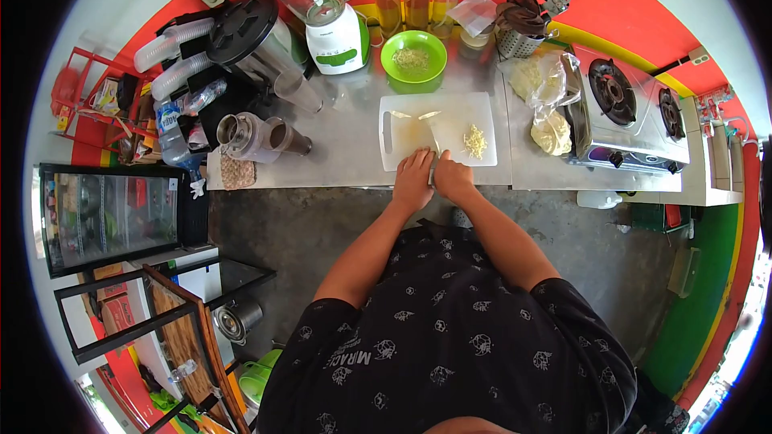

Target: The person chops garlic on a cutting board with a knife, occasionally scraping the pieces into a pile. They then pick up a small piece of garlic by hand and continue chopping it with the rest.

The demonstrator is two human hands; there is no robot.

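Cutting board [394, 153] sits right under the fingertips, left hand [414, 179] and right hand [453, 177] huddled at its near edge, fingers curled, grip unclear, with the shredded pile [476, 142] just past the right fingers, probably pushed aside for room.

Matt white plastic cutting board [402, 143] on dull brushed-metal counter [346, 157], glossy green plastic bowl [435, 72], shiny steel stove [637, 127].
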